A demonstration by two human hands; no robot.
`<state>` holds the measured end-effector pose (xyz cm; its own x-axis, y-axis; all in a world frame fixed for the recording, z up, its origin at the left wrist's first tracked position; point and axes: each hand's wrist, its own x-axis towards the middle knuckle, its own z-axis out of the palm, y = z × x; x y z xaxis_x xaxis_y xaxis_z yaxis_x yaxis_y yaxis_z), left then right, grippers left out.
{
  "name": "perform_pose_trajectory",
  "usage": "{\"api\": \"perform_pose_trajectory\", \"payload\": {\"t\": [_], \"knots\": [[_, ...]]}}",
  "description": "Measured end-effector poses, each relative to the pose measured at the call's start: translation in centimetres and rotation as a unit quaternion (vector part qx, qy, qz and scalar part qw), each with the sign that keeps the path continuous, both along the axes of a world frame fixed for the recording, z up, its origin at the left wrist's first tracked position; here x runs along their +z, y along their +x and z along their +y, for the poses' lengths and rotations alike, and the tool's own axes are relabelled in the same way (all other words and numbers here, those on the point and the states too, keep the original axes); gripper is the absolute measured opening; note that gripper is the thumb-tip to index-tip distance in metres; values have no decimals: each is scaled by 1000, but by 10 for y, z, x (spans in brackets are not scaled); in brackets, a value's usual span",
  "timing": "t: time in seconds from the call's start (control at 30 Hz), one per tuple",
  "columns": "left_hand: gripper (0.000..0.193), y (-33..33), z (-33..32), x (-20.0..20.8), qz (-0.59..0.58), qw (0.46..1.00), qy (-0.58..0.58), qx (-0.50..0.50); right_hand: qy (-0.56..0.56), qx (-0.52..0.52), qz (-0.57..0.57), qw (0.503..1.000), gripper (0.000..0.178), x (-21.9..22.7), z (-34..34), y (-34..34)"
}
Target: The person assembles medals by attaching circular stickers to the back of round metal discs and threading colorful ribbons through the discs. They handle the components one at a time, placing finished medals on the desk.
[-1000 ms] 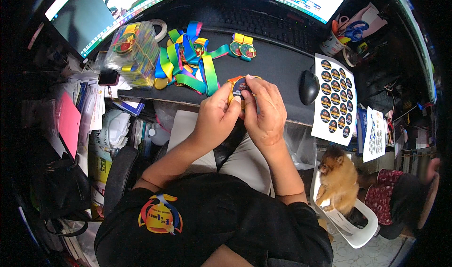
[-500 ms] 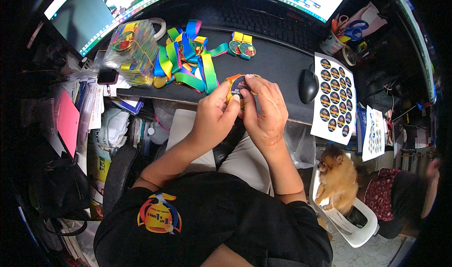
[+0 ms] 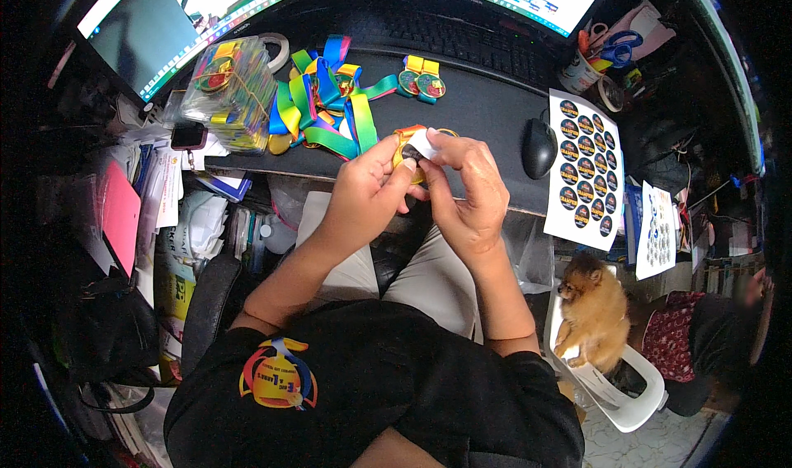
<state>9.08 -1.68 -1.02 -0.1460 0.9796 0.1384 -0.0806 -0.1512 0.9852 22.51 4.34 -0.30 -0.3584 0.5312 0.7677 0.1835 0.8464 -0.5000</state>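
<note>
Above my lap, at the desk's front edge, my left hand (image 3: pixel 370 186) is closed on a gold medal (image 3: pixel 399 156) with an orange ribbon part at its top. My right hand (image 3: pixel 469 189) pinches a white-backed round sticker (image 3: pixel 423 144) over the medal's face, its pale underside turned up. A dark patch shows under it, by my left thumb; fingers hide much of the medal. Beyond my hands lies a heap of medals on multicoloured ribbons (image 3: pixel 363 124). Two finished-looking medals (image 3: pixel 428 85) with yellow ribbon lie near the keyboard.
A tall banded stack of plastic-wrapped medals (image 3: pixel 224 96) stands at the left. To the right are a black mouse (image 3: pixel 539 148) and a sheet of round stickers (image 3: pixel 583 171). A keyboard (image 3: pixel 462 43) lies at the back. A small dog (image 3: pixel 596 315) sits on a white chair (image 3: pixel 648 390).
The dark printed disc over the medal has lifted and folded back, so its white underside now shows. My right fingers have bent inward around it; my left hand still holds the medal.
</note>
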Motion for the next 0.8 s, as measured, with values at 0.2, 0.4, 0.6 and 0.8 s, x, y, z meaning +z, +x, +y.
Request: {"api": "perform_pose_trajectory", "payload": {"t": [0.2,0.4,0.6,0.8], "knots": [[32,-7,7,-2,-41,998,-16,-47,-50,26,-20,998,26,3,3,8],[36,-11,7,-2,41,994,-13,-97,-113,24,-73,991,27,10,7,13],[37,-15,11,2,-35,989,-61,-131,-336,25,59,940,24,-2,6,14],[37,-14,12,2,-63,989,-64,-115,-533,120,145,825,10,-13,8,24]]}}
